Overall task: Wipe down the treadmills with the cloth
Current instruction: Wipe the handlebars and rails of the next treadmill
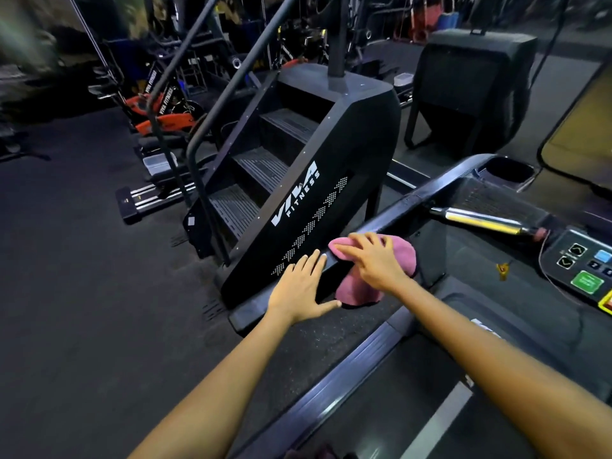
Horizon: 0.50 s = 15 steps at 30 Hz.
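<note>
A pink cloth [402, 251] is draped over the left handrail [407, 200] of a black treadmill, with part of it hanging down on the inner side. My right hand [374, 260] lies on top of the cloth with fingers spread, pressing it onto the rail. My left hand [303, 286] rests flat on the same rail, just nearer to me than the cloth, fingers straight and thumb out. The treadmill console [586, 263] with its buttons is at the right edge. The treadmill belt [397, 412] runs below my arms.
A black stair climber [318, 180] marked VIVA FITNESS stands close to the left of the handrail. Orange exercise bikes [165, 120] and other gym machines fill the back. Dark rubber floor [82, 276] spreads on the left. A silver and yellow grip bar [480, 220] crosses near the console.
</note>
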Each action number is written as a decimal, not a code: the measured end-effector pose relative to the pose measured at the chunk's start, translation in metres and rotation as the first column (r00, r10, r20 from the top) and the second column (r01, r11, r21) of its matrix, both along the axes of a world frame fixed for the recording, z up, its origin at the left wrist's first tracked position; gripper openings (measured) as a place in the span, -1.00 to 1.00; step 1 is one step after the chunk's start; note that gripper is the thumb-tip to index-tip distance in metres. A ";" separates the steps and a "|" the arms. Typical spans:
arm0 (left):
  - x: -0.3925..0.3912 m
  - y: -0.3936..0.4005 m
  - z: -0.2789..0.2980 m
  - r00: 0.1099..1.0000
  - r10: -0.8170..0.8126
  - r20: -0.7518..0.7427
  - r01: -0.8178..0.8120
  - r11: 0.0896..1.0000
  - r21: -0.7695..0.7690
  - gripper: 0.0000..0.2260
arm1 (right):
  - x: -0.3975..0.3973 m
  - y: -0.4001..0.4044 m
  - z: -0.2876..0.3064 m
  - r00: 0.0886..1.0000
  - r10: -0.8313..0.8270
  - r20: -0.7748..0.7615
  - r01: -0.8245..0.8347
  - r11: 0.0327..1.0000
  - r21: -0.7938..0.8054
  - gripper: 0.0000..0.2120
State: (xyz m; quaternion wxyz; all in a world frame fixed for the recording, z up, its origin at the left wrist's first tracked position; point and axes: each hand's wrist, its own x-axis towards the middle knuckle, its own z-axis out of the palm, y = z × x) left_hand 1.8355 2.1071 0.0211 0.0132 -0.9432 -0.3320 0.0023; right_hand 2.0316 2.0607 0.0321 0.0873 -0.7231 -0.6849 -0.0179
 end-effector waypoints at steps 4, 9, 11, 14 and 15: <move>0.001 0.000 -0.001 1.000 0.001 0.028 0.000 1.000 -0.023 0.00 | 0.028 0.005 0.003 0.992 -0.126 0.011 0.127 0.991 -0.043 -0.51; 0.001 0.003 -0.002 0.999 0.003 0.052 -0.002 1.000 -0.022 0.03 | -0.005 0.028 0.011 0.969 -0.247 0.014 0.248 0.967 -0.061 -0.54; 0.001 0.002 -0.001 0.998 0.004 0.063 -0.003 1.000 -0.025 0.04 | -0.013 0.016 0.004 0.990 -0.142 0.008 0.142 0.989 -0.039 -0.49; 0.001 0.002 -0.002 0.997 0.006 0.077 -0.003 0.999 -0.035 0.04 | -0.002 -0.010 -0.007 0.996 -0.029 -0.080 0.033 0.999 0.044 -0.38; 0.000 0.002 -0.002 0.997 0.003 0.077 -0.001 0.999 -0.037 0.04 | 0.007 -0.014 -0.007 0.996 -0.038 -0.081 0.041 0.999 0.026 -0.42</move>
